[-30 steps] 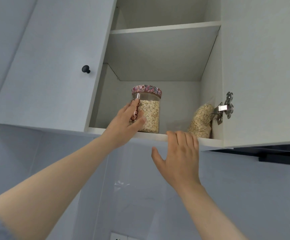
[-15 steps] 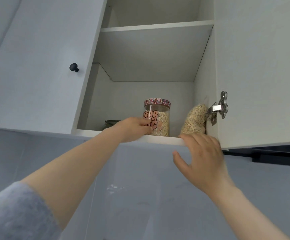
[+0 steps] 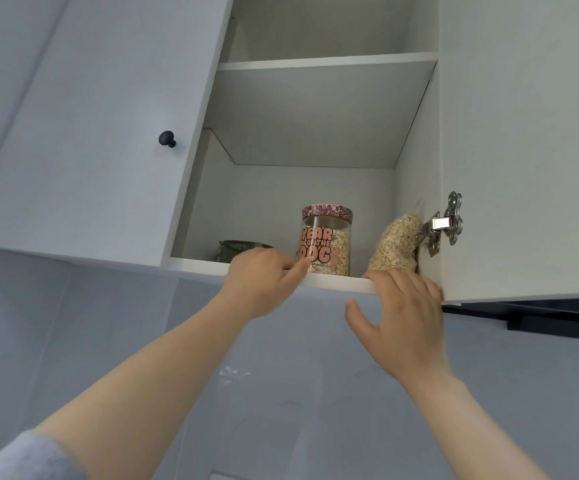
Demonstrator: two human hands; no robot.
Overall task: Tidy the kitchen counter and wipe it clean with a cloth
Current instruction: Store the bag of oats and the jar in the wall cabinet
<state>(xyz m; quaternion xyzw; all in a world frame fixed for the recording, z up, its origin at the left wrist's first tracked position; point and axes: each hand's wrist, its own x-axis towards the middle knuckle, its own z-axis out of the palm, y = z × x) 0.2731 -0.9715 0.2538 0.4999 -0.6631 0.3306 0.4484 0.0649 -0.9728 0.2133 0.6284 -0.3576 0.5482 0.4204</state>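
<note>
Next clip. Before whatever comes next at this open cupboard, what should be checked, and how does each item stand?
1. Jar upright, lid on, on the lower shelf: ok.
2. Jar set back from the shelf's front edge: cannot tell from below.
3. Left hand off the jar: cannot tell; fingertip near its base, blurred.
4. Right hand clear of the open door: not ok; fingers rest on the shelf edge.
5. Oat bag clear of the hinge: cannot tell.

The head camera looks steeply up from below, behind the left hand (image 3: 263,282) and right hand (image 3: 398,320), near the cabinet (image 3: 274,202).
</note>
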